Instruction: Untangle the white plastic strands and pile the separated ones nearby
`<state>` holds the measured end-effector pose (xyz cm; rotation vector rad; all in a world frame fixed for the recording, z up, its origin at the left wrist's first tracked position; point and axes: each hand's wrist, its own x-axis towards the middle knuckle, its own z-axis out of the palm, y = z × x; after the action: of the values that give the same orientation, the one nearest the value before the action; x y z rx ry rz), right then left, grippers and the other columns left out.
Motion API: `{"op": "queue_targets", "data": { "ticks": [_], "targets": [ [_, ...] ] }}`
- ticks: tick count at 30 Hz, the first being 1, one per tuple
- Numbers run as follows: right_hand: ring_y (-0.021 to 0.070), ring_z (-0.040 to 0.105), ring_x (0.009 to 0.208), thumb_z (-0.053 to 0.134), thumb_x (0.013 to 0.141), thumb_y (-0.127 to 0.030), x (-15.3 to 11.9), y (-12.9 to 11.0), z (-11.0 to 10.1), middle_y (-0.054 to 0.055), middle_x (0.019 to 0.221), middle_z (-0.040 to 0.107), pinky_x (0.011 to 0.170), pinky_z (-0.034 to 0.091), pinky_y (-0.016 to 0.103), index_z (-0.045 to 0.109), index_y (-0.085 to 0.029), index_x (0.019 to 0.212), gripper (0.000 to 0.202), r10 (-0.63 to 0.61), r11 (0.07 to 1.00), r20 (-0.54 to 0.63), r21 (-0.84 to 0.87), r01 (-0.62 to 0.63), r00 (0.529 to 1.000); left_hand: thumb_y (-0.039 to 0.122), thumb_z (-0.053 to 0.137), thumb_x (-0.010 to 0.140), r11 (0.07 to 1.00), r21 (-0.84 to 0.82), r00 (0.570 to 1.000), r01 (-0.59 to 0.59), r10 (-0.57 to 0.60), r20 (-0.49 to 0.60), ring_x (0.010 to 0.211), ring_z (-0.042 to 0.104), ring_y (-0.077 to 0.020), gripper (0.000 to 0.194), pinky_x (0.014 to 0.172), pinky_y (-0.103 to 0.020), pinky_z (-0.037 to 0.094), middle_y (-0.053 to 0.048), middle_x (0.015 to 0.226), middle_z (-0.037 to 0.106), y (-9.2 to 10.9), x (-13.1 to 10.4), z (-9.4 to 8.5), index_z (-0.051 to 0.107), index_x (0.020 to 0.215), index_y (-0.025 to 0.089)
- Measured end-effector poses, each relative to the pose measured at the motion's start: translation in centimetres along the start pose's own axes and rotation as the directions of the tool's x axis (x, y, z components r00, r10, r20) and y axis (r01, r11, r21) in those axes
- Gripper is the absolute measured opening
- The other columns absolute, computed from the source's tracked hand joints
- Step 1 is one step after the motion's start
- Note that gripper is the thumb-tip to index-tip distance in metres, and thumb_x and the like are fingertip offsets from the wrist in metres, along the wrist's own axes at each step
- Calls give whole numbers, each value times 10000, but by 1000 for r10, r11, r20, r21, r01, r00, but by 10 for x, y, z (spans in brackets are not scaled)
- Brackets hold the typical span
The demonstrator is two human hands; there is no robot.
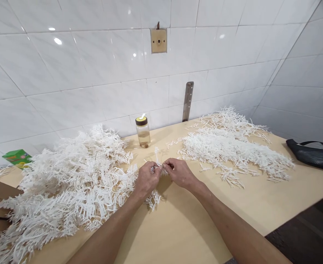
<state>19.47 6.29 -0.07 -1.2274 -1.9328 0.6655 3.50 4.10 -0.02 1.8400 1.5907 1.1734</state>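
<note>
With our left hand (147, 178) and right hand (181, 174), we are pinching a white frilly piece (157, 157) between the larger left pile (84, 183) and the smaller right pile (227, 146), neither showing which pieces are finished.

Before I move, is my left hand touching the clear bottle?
Apart. The head view shows a strip of tabletop between the left hand and the clear bottle.

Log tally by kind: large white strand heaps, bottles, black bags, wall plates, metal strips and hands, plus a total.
Large white strand heaps: 2 (left heap, right heap)
Bottle: 1
Black bag: 1
Wall plate: 1
Metal strip: 1
Hands: 2 (left hand, right hand)
Total: 8
</note>
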Motion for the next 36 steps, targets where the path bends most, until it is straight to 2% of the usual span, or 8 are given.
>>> {"op": "queue_targets", "data": {
  "ticks": [8,14,20,27,31,36],
  "targets": [
    [168,617,700,509,887,-230,-2,-3,2,38,780,702,639,438,275,685,-184,869,183,23,999,6,-24,-23,1000,372,570,839,996,53,997,70,-72,31,599,481,-133,231,577,-256,344,12,648,577,0,2,-1,609,706,188],
    [165,609,714,498,879,-201,-2,0,3,38,786,699,638,412,269,669,-183,839,177,10,999,26,-51,-8,1000,381,570,834,999,51,1000,17,-17,13,597,466,-123,253,594,-251,345,20,637,551,2,1,0,586,673,186],
    [161,578,671,490,902,-237,-2,0,2,22,727,668,615,382,264,640,-190,787,195,19,997,19,-80,-17,1000,397,573,835,997,74,1000,17,-17,-7,615,501,-137,253,610,-261,362,-1,669,610,-1,3,-1,636,712,185],
    [155,559,685,464,921,-225,-1,4,8,29,744,646,633,367,265,585,-191,740,220,-29,980,18,-198,32,999,337,551,868,984,176,999,-31,33,-13,720,571,-175,247,673,-285,382,-50,751,661,-7,7,0,681,722,186],
    [145,529,662,478,890,-152,-4,4,8,16,722,611,618,354,255,552,-195,732,179,-50,965,47,-256,61,998,310,536,878,966,257,999,-35,25,39,689,554,-177,235,633,-287,357,-48,748,637,-7,6,0,654,715,188],
    [156,536,690,430,928,-119,-7,-9,15,56,825,610,616,336,268,560,-183,802,192,-65,879,93,-466,101,994,222,490,888,922,379,995,-79,51,83,635,516,-173,230,582,-295,308,-54,716,593,-4,2,1,610,694,186]
  ]
}}
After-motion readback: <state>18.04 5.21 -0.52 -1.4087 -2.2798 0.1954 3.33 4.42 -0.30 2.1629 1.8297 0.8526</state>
